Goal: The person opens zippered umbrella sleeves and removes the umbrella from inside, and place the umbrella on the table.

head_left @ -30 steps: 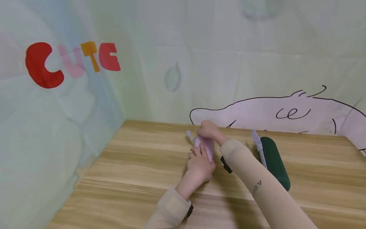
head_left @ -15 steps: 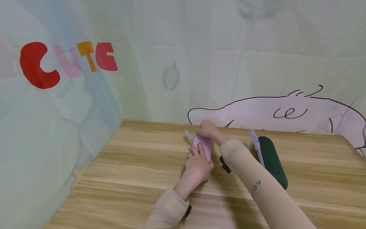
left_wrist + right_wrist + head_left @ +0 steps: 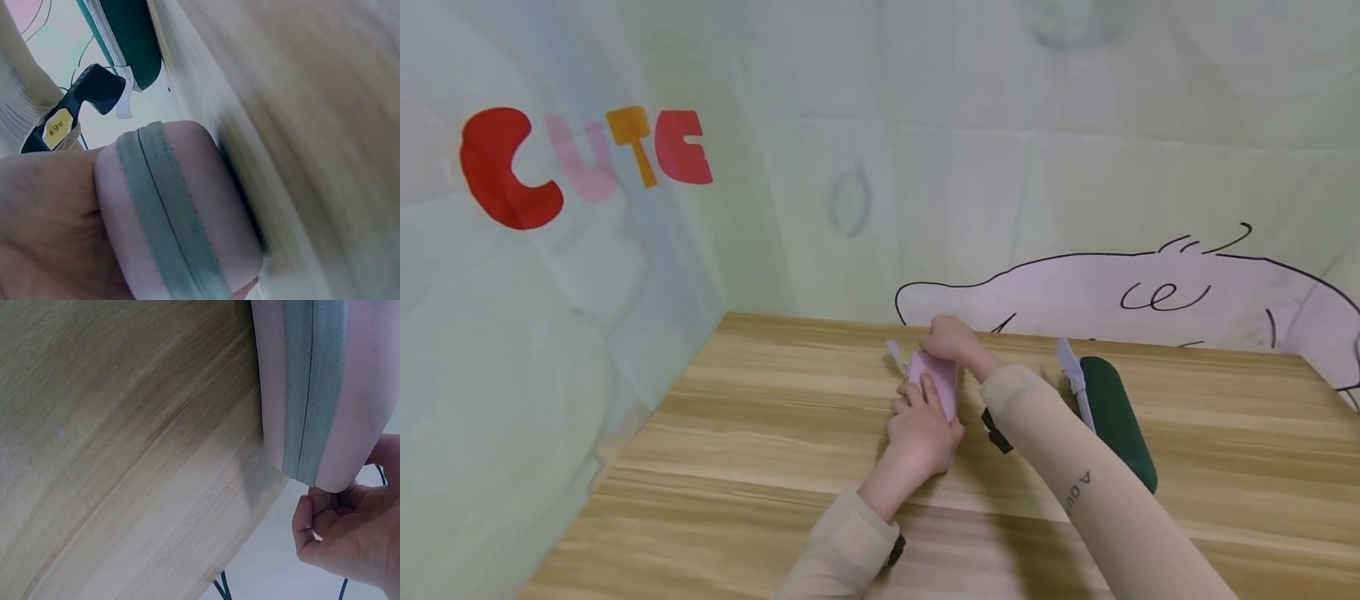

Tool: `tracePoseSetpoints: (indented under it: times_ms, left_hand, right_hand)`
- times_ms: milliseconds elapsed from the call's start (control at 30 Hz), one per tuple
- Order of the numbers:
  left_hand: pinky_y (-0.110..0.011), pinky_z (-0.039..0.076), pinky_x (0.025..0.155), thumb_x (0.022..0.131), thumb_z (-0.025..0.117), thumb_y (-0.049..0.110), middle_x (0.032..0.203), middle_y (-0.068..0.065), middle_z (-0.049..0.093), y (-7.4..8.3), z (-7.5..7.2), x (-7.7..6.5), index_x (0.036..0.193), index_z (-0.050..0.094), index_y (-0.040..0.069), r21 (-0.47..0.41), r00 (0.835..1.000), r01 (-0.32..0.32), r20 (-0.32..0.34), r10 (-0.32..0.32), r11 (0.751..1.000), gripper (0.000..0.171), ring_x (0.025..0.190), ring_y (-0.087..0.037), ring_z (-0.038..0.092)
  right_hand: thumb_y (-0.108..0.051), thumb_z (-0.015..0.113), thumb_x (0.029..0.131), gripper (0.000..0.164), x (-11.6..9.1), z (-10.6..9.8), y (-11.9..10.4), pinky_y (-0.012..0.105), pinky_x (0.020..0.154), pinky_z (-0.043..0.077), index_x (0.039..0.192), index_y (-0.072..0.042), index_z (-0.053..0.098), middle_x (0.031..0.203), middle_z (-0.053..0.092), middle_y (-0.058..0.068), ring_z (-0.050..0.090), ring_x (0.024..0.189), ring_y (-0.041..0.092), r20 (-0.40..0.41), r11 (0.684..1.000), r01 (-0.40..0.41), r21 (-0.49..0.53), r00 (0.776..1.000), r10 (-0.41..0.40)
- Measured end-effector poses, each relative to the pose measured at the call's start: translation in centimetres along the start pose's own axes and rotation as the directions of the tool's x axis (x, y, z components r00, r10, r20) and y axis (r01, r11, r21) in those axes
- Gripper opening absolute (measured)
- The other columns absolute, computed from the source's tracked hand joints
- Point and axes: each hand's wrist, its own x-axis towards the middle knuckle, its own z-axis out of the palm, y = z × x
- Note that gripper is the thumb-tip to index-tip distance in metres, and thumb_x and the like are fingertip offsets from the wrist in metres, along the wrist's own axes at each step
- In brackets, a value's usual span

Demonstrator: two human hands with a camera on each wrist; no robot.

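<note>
A pink zip-up pencil case [image 3: 936, 379] with grey-green zipper tape stands on the wooden table, long side pointing away from me. My left hand [image 3: 919, 433] holds it from above, fingers spread over its top and thumb along the right side. At the far end, my right hand [image 3: 951, 340] has its fingers curled tightly at the case's corner, by the zipper line; the right wrist view shows this hand [image 3: 350, 528] pinching there, with the zipper pull hidden. Along the near end, the zipper tape [image 3: 165, 212] runs closed. A pale lavender strap [image 3: 895, 354] sticks out at the far left.
A dark green case [image 3: 1116, 421] with a lavender strap [image 3: 1067, 358] lies to the right, partly behind my right sleeve [image 3: 1075, 467]. Behind the wooden table [image 3: 760, 417] hangs a printed cloth backdrop [image 3: 955, 183], and another stretch of it borders the left side.
Both hands keep the same hold on the pink pencil case. The whole head view shifts slightly left and then a little back right; the case and hands barely move.
</note>
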Motion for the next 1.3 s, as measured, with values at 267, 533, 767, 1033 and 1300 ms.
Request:
tracePoseSetpoints:
  times_ms: [267,533,767,1033,1300]
  left_hand:
    - [-0.040,0.053,0.068,0.095,0.051,0.044,0.144,-0.033,0.032,0.14,0.15,0.10,0.151,0.019,-0.001,0.004,1.000,0.011,0.005,-0.011,1.000,0.079,0.111,-0.040,0.052]
    - [-0.038,0.052,0.067,0.095,0.052,0.043,0.144,-0.032,0.032,0.32,-0.08,0.17,0.152,0.019,-0.001,-0.006,1.000,0.015,0.004,-0.015,1.000,0.079,0.111,-0.039,0.051]
    - [-0.038,0.052,0.067,0.094,0.053,0.044,0.143,-0.032,0.033,0.22,-0.08,0.13,0.151,0.019,-0.001,-0.007,1.000,0.018,0.013,-0.018,1.000,0.080,0.111,-0.039,0.051]
    - [-0.039,0.052,0.068,0.095,0.052,0.044,0.144,-0.032,0.032,0.13,-0.09,0.10,0.151,0.019,-0.001,-0.010,1.000,0.016,0.019,-0.016,1.000,0.080,0.111,-0.040,0.051]
    - [-0.039,0.052,0.068,0.095,0.052,0.045,0.144,-0.032,0.032,0.14,-0.09,0.15,0.152,0.018,0.000,-0.005,0.999,0.022,0.024,-0.022,1.000,0.080,0.109,-0.039,0.051]
  right_hand:
    - [-0.017,0.050,0.088,0.029,-0.12,-0.14,0.23,0.027,0.062,0.039,0.103,0.005,0.059,0.094,0.057,0.014,0.050,0.078,0.022,0.003,0.996,-0.067,0.064,0.998,0.066]
    - [-0.017,0.050,0.085,0.033,-0.25,-0.51,0.53,0.027,0.066,0.038,0.108,0.007,0.058,0.102,0.056,0.016,0.048,0.083,0.023,0.011,0.984,-0.116,0.137,0.993,0.116]
    - [-0.015,0.050,0.085,0.027,-0.27,-0.38,0.69,0.024,0.062,0.037,0.103,0.005,0.055,0.099,0.053,0.015,0.047,0.080,0.022,0.027,0.971,-0.142,0.191,0.990,0.139]
    - [-0.016,0.049,0.086,0.041,-0.10,-0.17,0.96,0.024,0.061,0.037,0.118,0.010,0.054,0.113,0.055,0.021,0.048,0.081,0.022,0.052,0.961,-0.164,0.225,0.986,0.156]
    - [-0.015,0.048,0.086,0.028,-0.02,-0.17,0.94,0.024,0.059,0.037,0.105,0.005,0.054,0.102,0.053,0.017,0.046,0.077,0.021,0.061,0.947,-0.181,0.266,0.983,0.171]
